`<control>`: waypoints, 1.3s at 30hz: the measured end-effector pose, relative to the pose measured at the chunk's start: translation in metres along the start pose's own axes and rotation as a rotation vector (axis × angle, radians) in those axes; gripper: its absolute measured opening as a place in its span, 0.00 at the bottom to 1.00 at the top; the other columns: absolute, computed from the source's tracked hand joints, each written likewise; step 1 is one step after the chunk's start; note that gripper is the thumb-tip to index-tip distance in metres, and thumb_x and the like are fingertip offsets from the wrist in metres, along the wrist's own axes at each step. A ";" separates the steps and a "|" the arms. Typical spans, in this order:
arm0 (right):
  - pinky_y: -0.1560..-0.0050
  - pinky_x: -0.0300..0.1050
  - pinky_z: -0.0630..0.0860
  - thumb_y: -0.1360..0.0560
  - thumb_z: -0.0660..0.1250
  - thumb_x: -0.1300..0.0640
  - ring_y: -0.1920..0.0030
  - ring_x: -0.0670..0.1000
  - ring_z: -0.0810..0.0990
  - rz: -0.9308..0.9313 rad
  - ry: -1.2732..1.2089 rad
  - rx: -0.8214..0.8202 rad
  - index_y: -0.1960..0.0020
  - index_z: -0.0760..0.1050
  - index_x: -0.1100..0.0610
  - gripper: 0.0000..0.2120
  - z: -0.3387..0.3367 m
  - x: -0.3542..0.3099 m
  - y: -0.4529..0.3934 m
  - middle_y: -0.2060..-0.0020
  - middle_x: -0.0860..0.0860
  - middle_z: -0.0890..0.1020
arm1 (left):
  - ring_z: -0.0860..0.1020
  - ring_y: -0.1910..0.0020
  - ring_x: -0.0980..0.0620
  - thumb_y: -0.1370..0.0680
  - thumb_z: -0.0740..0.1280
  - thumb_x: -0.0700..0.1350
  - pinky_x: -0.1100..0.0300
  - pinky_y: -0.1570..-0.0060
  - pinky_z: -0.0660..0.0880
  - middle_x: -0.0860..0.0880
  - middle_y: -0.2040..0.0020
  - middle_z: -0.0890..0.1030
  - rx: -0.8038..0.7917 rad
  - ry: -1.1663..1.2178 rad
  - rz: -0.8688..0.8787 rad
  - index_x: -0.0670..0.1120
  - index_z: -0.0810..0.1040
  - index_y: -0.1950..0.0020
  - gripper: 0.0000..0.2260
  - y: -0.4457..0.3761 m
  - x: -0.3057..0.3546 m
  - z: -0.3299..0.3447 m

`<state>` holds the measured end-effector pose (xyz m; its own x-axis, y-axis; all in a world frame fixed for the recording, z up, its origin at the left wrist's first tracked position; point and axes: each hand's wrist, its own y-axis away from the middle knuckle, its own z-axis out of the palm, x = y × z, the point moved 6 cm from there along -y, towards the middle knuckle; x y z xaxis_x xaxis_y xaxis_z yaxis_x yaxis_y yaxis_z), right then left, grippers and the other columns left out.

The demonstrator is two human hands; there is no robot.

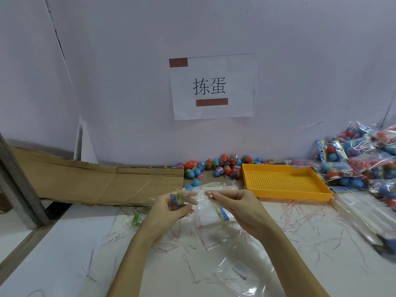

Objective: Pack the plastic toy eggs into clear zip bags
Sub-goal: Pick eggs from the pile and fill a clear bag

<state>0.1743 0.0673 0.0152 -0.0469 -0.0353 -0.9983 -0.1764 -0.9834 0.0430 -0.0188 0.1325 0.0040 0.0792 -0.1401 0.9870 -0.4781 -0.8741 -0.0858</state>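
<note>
I am holding a clear zip bag [203, 207] up over the middle of the surface [64, 249], both hands meeting at its mouth. My left hand [171, 209] is pinching one edge of the bag along with its printed blue header strip [177, 198], while my right hand [233, 204] is pinching the opposite edge between thumb and fingertips; I judge this two-sided grip is pulling the opening apart so eggs can drop in. A second printed strip [221, 213] is showing through the film just under my right hand.

The loose toy eggs [222, 165] are lying heaped against the wall at twelve o'clock, just beyond the bag, within easy reach. An empty yellow perforated tray [285, 181] is sitting at one o'clock, touching that heap's right edge. Filled bags [364, 163] are piling up at two o'clock, well apart from my hands, likely to keep finished work out of the way. More empty bags [235, 266] are lying flat at six o'clock between my forearms. Flattened cardboard [96, 179] is lying at ten o'clock.
</note>
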 end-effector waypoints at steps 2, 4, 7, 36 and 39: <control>0.55 0.31 0.76 0.30 0.77 0.46 0.50 0.38 0.83 -0.015 0.076 0.072 0.49 0.88 0.46 0.11 -0.002 -0.001 -0.001 0.52 0.41 0.87 | 0.86 0.50 0.52 0.20 0.70 0.33 0.62 0.49 0.81 0.51 0.49 0.88 0.043 -0.066 0.004 0.49 0.83 0.38 0.15 -0.001 0.000 -0.004; 0.62 0.26 0.75 0.28 0.76 0.48 0.52 0.34 0.82 -0.066 0.103 0.087 0.49 0.87 0.47 0.09 -0.002 -0.001 -0.001 0.53 0.41 0.87 | 0.85 0.51 0.55 0.19 0.68 0.33 0.64 0.49 0.79 0.54 0.49 0.88 0.056 -0.155 0.016 0.50 0.82 0.37 0.16 -0.002 -0.001 -0.005; 0.57 0.26 0.76 0.26 0.76 0.52 0.50 0.37 0.84 -0.148 0.121 0.095 0.47 0.87 0.49 0.08 -0.002 -0.003 -0.001 0.53 0.41 0.88 | 0.84 0.53 0.59 0.18 0.65 0.33 0.71 0.53 0.77 0.60 0.49 0.86 0.071 -0.252 0.036 0.53 0.79 0.37 0.16 -0.003 -0.001 -0.003; 0.45 0.35 0.74 0.20 0.66 0.56 0.49 0.40 0.82 -0.547 0.717 -0.127 0.47 0.85 0.51 0.09 0.051 -0.008 0.015 0.52 0.40 0.86 | 0.82 0.55 0.53 0.33 0.84 0.45 0.57 0.52 0.80 0.55 0.50 0.86 0.207 -1.048 0.737 0.50 0.80 0.31 0.31 0.012 0.026 0.034; 0.42 0.28 0.66 0.18 0.64 0.52 0.51 0.38 0.79 -0.612 0.854 -0.088 0.46 0.84 0.48 0.10 0.053 -0.011 0.017 0.52 0.39 0.85 | 0.85 0.60 0.54 0.33 0.84 0.43 0.57 0.59 0.81 0.55 0.53 0.87 0.256 -1.028 0.766 0.49 0.84 0.37 0.26 0.014 0.032 0.029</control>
<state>0.1201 0.0604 0.0295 0.7403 0.3910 -0.5469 0.1371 -0.8842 -0.4466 0.0029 0.1024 0.0305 0.5450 -0.8281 0.1314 -0.5294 -0.4614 -0.7119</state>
